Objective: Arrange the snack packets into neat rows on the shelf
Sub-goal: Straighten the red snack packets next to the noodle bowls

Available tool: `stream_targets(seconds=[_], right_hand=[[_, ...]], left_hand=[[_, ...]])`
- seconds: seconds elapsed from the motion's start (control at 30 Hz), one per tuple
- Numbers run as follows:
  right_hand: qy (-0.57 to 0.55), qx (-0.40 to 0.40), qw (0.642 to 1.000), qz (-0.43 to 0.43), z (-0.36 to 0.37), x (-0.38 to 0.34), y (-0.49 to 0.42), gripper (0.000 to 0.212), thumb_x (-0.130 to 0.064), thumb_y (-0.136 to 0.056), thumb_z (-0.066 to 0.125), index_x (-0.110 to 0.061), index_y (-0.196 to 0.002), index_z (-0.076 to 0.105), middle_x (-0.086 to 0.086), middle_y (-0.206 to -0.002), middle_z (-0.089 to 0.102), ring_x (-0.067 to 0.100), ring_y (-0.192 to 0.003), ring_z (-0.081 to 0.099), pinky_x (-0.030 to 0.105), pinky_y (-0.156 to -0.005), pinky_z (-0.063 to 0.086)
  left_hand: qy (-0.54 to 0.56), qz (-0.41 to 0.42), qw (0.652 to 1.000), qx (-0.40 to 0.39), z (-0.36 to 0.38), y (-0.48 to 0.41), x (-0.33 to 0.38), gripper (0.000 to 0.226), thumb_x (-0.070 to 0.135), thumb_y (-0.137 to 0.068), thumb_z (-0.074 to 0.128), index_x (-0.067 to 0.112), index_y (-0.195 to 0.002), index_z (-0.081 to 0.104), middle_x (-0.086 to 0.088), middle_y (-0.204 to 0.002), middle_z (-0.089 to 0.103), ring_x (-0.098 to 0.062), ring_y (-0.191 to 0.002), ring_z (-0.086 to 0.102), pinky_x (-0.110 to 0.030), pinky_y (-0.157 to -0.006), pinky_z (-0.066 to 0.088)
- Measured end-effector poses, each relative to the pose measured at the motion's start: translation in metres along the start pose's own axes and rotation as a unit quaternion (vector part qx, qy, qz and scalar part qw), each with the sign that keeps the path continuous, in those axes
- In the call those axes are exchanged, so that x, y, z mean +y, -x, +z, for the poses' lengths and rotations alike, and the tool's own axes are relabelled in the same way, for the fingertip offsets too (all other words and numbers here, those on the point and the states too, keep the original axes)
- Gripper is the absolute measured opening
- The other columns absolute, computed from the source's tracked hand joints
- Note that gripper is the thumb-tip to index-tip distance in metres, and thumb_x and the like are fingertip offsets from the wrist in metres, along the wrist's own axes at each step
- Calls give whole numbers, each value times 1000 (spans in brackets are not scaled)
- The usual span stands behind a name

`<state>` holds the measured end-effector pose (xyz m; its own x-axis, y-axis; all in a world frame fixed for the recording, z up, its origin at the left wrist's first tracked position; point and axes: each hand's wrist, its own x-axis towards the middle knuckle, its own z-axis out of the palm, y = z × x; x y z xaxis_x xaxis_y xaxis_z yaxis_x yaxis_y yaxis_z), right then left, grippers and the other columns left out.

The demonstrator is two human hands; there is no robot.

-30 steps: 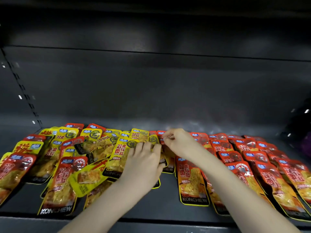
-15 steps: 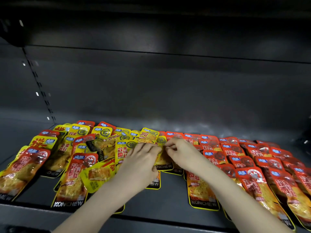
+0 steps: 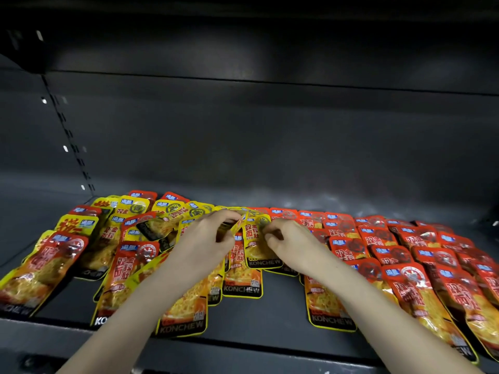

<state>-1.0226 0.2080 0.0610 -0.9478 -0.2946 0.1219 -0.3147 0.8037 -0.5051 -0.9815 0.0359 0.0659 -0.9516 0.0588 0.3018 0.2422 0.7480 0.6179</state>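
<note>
Several yellow and red snack packets lie on a dark grey shelf. The left side holds a jumbled heap of yellow and red packets. On the right, red packets overlap in rough rows. My left hand pinches the top edge of a yellow packet that is lifted on edge. My right hand pinches the right side of another yellow packet, which stands tilted up in the middle of the shelf. Both hands sit close together.
The shelf's back wall rises behind the packets, with a slotted upright at the left. Another shelf board hangs overhead. Bare shelf floor shows between the middle packets and the front edge.
The view has shifted left, so the packets sit further right. My hands have come together and lifted yellow packets at the middle; before, the left hand lay flat on them.
</note>
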Motion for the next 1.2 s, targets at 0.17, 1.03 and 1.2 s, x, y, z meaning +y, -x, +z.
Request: stream_targets(seconds=[0.17,1.03,1.2], right_hand=[[34,-8,999,-39,5,-10,4,24,-18,-93,48,-14,-109,65,7,-113,65,26,-108,57,27,-79,40],[105,96,988,-57,20,-27,5,13,-13,-89,47,-10,-93,58,14,-98,62,34,-93,58,37,-75,42],[62,80,989,-105,30,-57,-9,12,-17,-88,51,-16,-92,62,8,-96,66,28,-96,59,34,-79,46]], left_hand=[[-27,-2,1000,0,10,0,-5,32,19,-88,54,30,-118,58,13,-119,59,-14,-86,49,-24,-76,39],[-119,47,989,76,-1,13,-18,27,31,-92,52,27,-118,58,8,-119,56,-14,-117,44,-29,-98,37],[-113,-17,986,118,-28,15,-38,27,23,-93,52,22,-119,59,4,-119,58,-20,-117,48,-35,-90,44]])
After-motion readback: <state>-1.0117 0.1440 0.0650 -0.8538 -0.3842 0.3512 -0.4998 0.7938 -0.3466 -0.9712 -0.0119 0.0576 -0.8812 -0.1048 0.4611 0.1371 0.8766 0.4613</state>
